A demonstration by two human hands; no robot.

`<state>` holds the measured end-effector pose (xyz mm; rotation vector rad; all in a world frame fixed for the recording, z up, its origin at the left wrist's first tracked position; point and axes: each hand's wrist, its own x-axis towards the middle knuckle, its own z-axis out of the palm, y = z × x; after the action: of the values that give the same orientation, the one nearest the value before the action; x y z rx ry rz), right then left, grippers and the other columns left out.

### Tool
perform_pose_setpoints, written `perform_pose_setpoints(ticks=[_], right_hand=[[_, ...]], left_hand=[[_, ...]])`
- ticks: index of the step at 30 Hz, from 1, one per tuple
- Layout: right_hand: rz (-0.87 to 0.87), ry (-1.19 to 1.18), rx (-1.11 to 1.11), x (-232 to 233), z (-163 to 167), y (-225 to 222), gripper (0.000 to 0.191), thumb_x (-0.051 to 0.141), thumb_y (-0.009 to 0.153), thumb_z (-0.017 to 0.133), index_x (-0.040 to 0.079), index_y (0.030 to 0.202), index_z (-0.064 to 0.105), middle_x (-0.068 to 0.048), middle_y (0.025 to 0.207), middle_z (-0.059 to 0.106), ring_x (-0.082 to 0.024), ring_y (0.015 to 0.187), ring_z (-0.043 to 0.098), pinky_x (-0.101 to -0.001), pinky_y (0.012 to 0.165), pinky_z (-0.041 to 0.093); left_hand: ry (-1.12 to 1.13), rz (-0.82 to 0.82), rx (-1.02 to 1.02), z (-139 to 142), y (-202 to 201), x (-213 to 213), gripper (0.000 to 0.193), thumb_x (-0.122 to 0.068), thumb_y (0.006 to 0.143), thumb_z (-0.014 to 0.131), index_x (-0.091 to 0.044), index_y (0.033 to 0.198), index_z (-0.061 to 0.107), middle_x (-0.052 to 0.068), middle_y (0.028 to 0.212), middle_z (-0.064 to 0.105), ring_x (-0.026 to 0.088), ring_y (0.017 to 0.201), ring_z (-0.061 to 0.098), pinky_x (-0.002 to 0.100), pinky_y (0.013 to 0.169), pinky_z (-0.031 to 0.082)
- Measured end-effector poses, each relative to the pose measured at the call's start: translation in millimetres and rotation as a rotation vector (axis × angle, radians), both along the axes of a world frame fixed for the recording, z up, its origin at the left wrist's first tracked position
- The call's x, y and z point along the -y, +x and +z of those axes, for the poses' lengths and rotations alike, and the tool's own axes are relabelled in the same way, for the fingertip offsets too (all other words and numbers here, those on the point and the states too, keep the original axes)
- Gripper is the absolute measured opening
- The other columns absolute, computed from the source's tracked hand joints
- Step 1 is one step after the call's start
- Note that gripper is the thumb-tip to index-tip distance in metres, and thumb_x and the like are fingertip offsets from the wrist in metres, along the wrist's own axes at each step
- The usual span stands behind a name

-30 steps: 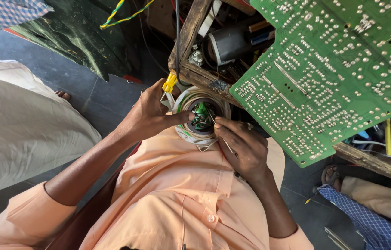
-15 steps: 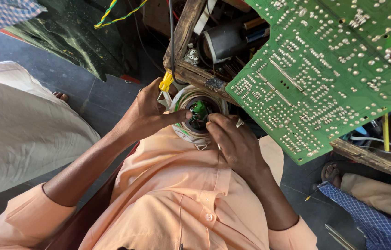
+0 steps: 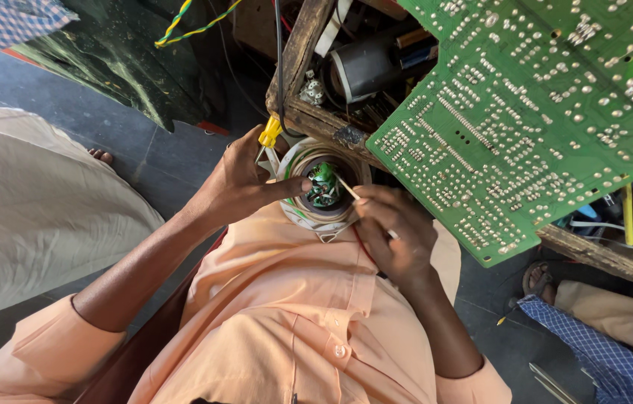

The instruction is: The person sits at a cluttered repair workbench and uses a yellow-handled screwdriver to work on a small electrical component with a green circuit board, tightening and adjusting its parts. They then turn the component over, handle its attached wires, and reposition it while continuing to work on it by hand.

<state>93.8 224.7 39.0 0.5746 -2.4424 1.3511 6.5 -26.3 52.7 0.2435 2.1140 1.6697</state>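
My left hand (image 3: 245,179) grips the side of a round white coil part (image 3: 322,187) with copper windings and a small green piece at its centre, held against my chest. A yellow connector (image 3: 269,133) sticks up beside that hand. My right hand (image 3: 395,228) pinches a thin pale stick (image 3: 348,188), its tip reaching into the middle of the round part. I wear a peach shirt (image 3: 286,314).
A large green circuit board (image 3: 526,112), solder side up, leans out of a worn wooden box (image 3: 309,112) holding a black cylinder and wires. A yellow-green twisted wire (image 3: 185,22) hangs above. Other people's feet and clothes show at the left (image 3: 32,209) and lower right (image 3: 593,344).
My right hand has shifted slightly and now points the stick's tip into the centre of the round part. My left hand keeps its grip.
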Motion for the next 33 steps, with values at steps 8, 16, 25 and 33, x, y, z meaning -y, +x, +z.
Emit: perform_pose_setpoints(ticks=[8, 16, 25, 33], right_hand=[[0.149, 0.193, -0.09, -1, 8, -5, 0.037, -0.006, 0.085, 0.08, 0.001, 0.118, 0.064, -0.017, 0.126, 0.069, -0.032, 0.11, 0.072, -0.0393, 0.088, 0.061], [0.192, 0.159, -0.019, -7, 12, -12, 0.032, -0.005, 0.083, 0.079, 0.001, 0.113, 0.067, -0.015, 0.127, 0.069, -0.032, 0.113, 0.071, -0.0414, 0.096, 0.058], [0.201, 0.101, 0.039, -6, 12, -16, 0.035, -0.006, 0.08, 0.079, 0.001, 0.112, 0.066, -0.014, 0.126, 0.069, -0.031, 0.114, 0.07, -0.0406, 0.098, 0.057], [0.213, 0.119, 0.047, -9, 13, -18, 0.034, -0.01, 0.08, 0.076, 0.001, 0.111, 0.066, -0.015, 0.126, 0.07, -0.032, 0.114, 0.07, -0.0412, 0.098, 0.057]], left_hand=[[-0.075, 0.015, 0.06, -1, 2, 0, 0.055, -0.028, 0.077, 0.09, -0.003, 0.114, 0.058, 0.003, 0.094, 0.066, 0.006, 0.069, 0.057, 0.027, 0.057, 0.049], [-0.094, 0.006, 0.121, 1, 0, -1, 0.056, -0.028, 0.075, 0.089, -0.003, 0.114, 0.058, 0.002, 0.091, 0.067, 0.007, 0.06, 0.055, 0.028, 0.05, 0.045], [-0.059, -0.004, 0.064, 0, 1, 0, 0.057, -0.029, 0.077, 0.09, -0.002, 0.116, 0.058, 0.005, 0.096, 0.069, 0.008, 0.072, 0.063, 0.028, 0.058, 0.053], [-0.023, -0.008, 0.065, 1, 1, -1, 0.06, -0.028, 0.078, 0.089, -0.001, 0.121, 0.057, 0.005, 0.102, 0.069, 0.01, 0.082, 0.066, 0.028, 0.066, 0.056]])
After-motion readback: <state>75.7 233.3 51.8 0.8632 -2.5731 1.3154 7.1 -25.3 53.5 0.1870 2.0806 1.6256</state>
